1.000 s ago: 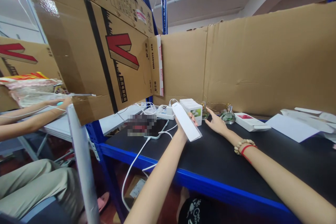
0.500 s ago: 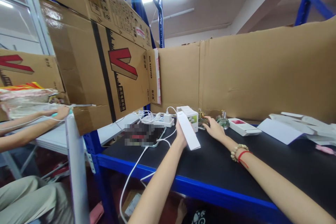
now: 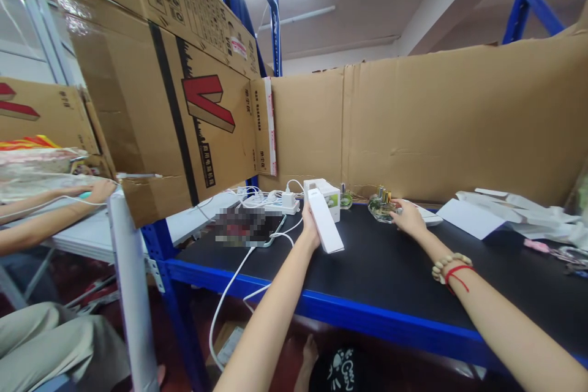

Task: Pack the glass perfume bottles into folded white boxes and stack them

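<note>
My left hand [image 3: 311, 228] is wrapped round a long, narrow white box [image 3: 327, 224], held tilted above the black table top. Behind it stands a wider white carton [image 3: 334, 201] with a green picture. My right hand [image 3: 410, 218], a bead bracelet and red string on its wrist, has its fingers closed at a clear glass perfume bottle [image 3: 382, 208] with a gold-coloured top. Another bottle seems to stand close against that one; their outlines overlap. A separate glass bottle [image 3: 345, 198] is near the cardboard wall, right of the carton.
A phone [image 3: 275, 234] with a cable and a power strip [image 3: 288, 203] with plugs lie left. Right are a flat white box [image 3: 427, 215], white paper packaging [image 3: 473, 217] and a pink item [image 3: 536, 245]. Cardboard [image 3: 422, 122] walls the back. Another person's arm [image 3: 55, 220] is far left.
My right hand has moved right along the table, and a gold-topped bottle has shifted with it. The bottle by the carton now shows. My left hand still holds the narrow box.
</note>
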{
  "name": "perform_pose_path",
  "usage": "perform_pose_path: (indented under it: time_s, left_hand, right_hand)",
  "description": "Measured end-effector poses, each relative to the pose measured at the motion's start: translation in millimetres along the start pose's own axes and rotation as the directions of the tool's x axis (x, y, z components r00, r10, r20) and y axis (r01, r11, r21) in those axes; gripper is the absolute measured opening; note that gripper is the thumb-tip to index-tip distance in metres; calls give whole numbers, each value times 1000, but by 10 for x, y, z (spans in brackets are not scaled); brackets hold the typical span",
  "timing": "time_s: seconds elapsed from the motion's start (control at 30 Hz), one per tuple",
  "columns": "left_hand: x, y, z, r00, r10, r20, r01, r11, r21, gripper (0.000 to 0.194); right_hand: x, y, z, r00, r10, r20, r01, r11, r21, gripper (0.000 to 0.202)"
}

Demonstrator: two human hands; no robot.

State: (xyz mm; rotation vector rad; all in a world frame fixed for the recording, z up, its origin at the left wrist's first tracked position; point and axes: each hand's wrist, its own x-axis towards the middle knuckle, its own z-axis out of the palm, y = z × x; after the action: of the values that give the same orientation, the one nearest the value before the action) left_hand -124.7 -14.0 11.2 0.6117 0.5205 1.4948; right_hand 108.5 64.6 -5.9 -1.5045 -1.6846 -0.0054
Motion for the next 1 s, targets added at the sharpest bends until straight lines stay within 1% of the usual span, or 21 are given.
perform_pose_path:
  time_s: [0.07,0.13,0.2,0.23,0.27,0.3,0.37,0.43,0.47,0.53,0.6,0.67,0.73,0.87,0.9,1.0]
  left_hand:
    - [3,7,6,1000,6,6,-6,1000,-7,40]
    - [4,11,17,1000,11,7,-10,1000,-21,40]
    - [1,6,37,1000,27,-5,-27,999,-41,39]
    - [-2,-1,50,999,47,-24,-49,998,-48,38]
    - [-6,-10,65,996,74,-57,-76,996,-45,37]
    - [-12,-21,79,989,107,-105,-110,994,-22,36]
    - [-31,-41,99,957,186,-225,-166,981,103,34]
    - [-58,-51,105,899,286,-331,-177,930,323,33]
    - [-72,-51,102,864,343,-370,-168,887,430,34]
    - [-96,-41,95,801,438,-407,-159,813,561,36]
    - [-110,-27,91,768,514,-382,-216,769,602,40]
    - [-110,-21,96,755,573,-319,-289,727,622,41]
    - [-102,-28,103,755,606,-250,-331,682,652,36]
    - [-109,-58,93,785,609,-114,-382,620,686,21]
    - [-119,-63,85,796,601,-75,-388,601,699,21]
    - [-156,-65,63,830,558,10,-389,565,728,32]
  right_hand:
    - [-35,-72,-32,997,25,-77,-26,1000,-8,32]
    - [-81,-188,-65,983,6,-184,-9,1000,-16,33]
    - [-134,-339,-66,959,-62,-277,67,998,9,32]
    - [-160,-419,-43,952,-112,-286,126,992,32,29]
    - [-184,-497,0,951,-168,-260,188,980,56,27]
    - [-204,-566,63,954,-218,-207,237,969,73,27]
    - [-219,-666,234,958,-276,-82,282,955,86,33]
    - [-188,-701,430,947,-320,-5,320,944,81,46]
    - [-154,-698,525,945,-327,10,325,943,77,51]
    - [-61,-666,686,946,-323,22,320,944,83,58]
    - [39,-622,800,947,-319,24,315,943,109,62]
    - [112,-588,857,950,-310,21,304,942,140,62]
    - [141,-577,860,960,-281,7,277,948,159,58]
    - [76,-647,757,979,-202,-2,200,968,148,46]
    - [46,-677,724,984,-181,1,179,974,139,44]
    - [-45,-764,626,995,-100,-19,102,989,106,42]
